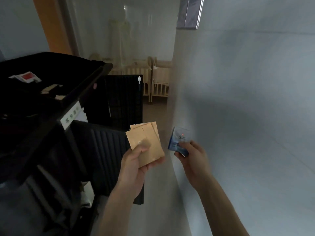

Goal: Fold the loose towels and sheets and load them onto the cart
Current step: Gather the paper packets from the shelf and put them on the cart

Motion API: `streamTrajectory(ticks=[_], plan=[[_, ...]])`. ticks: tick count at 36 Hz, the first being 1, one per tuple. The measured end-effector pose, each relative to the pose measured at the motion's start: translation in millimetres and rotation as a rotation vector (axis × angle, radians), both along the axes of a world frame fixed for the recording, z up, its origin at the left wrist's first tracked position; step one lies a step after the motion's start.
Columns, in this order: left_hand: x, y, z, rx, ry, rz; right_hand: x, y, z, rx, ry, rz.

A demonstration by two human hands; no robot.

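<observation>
My left hand (136, 165) holds a fanned stack of tan paper packets (146, 142), thumb pressed on top and fingers curled beneath. My right hand (191, 155) pinches a small blue and white sachet (178, 140) close to the pale wall. The black cart (56, 103) stands at the left, its top tray holding a white and red box (27, 77) and small pale items. No towels or sheets are visible in this view.
A black gridded crate panel (124, 97) and a black ribbed bin (105, 150) sit beside the cart. The pale wall (247, 99) fills the right. Wooden cribs (156, 82) stand in the room beyond the narrow passage.
</observation>
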State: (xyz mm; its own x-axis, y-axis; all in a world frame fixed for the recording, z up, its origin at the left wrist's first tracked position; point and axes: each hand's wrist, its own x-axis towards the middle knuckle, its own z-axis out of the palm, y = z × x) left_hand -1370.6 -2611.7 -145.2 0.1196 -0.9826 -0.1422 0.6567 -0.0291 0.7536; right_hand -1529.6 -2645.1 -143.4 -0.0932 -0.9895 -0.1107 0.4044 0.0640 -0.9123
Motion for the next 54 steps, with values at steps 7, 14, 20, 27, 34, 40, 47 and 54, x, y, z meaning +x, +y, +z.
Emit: streamTrajectory(ticks=[7,14,20,27,34,40,47,54], plan=[[16.9,-127.1,15.2,-0.053,-0.019,-0.031,-5.1,-120.0,10.4,-0.006,-0.012,-0.024],[22.0,-228.3,13.3,-0.053,-0.032,0.03,-5.8,-243.5,2.4,-0.023,-0.077,0.048],[11.8,-294.3,15.5,0.009,-0.053,0.228,29.1,-345.3,-0.6,0.087,-0.164,0.237],[49.4,-333.4,21.1,-0.022,-0.088,0.506,98.2,-420.6,22.9,-0.024,-0.105,0.5],[111.6,-335.9,30.1,0.004,-0.238,0.767,171.0,-453.9,21.4,-0.071,-0.11,0.749],[152.9,-379.1,18.2,0.032,-0.208,0.884,234.3,-485.6,9.6,-0.066,-0.081,0.883],[201.8,-456.5,-11.4,0.046,-0.055,0.965,297.1,-554.2,-9.7,-0.025,0.006,0.97],[243.0,-501.5,-29.9,0.065,0.015,1.013,356.3,-613.6,-16.4,0.069,0.008,1.077]])
